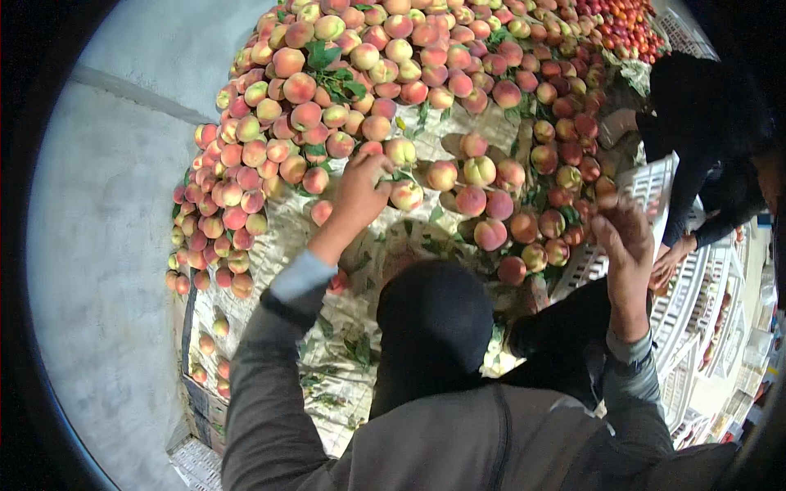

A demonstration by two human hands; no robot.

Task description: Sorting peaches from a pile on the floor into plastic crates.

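My left hand (363, 189) reaches over the sheet, its fingertips at a red peach (372, 148) that they partly cover. Whether the fingers grip that fruit cannot be made out. Just right of them lie a yellow-green peach (400, 151) and another pale peach (406, 194), with a thin stem and leaf between. Blurred by motion, my right hand (626, 239) is raised beside a white slatted plastic crate (651, 184). Its thumb stands away from the fingers, and no fruit shows in it.
A large heap of peaches (301, 87) spreads across a pale, leaf-strewn sheet (344, 374). Nectarine-like red fruit (626, 30) lies far right. A co-worker in dark clothes (700, 116) crouches at right, hands (672, 261) near stacked white crates (675, 307). A grey wall (104, 245) bounds the left.
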